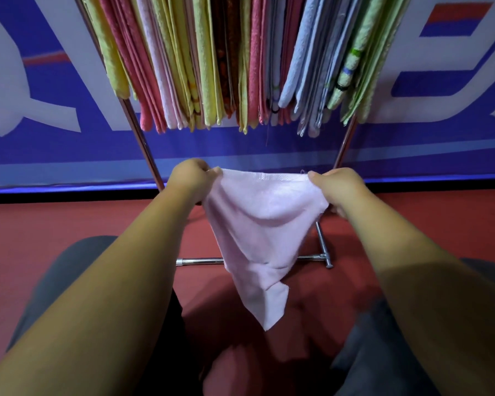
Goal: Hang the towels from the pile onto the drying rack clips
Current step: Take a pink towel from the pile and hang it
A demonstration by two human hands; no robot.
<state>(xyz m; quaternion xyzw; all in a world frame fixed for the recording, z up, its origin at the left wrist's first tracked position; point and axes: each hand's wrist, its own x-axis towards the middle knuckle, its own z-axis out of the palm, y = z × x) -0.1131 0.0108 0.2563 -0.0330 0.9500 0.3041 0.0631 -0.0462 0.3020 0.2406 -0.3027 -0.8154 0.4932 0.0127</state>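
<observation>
Rack fills the view at twelve o'clock, its chrome posts carrying a packed row of hung towels; the clips lie above the frame and cannot be seen. Below it, the pink towel is stretched by its top hem, long axis running nine to three o'clock, the rest sagging to a point at six. The left hand pinches the nine o'clock corner and the right hand the three o'clock corner, fingers curled tight on cloth. Both hands stand about equally near the rack, so the coming lift likely goes straight toward twelve.
</observation>
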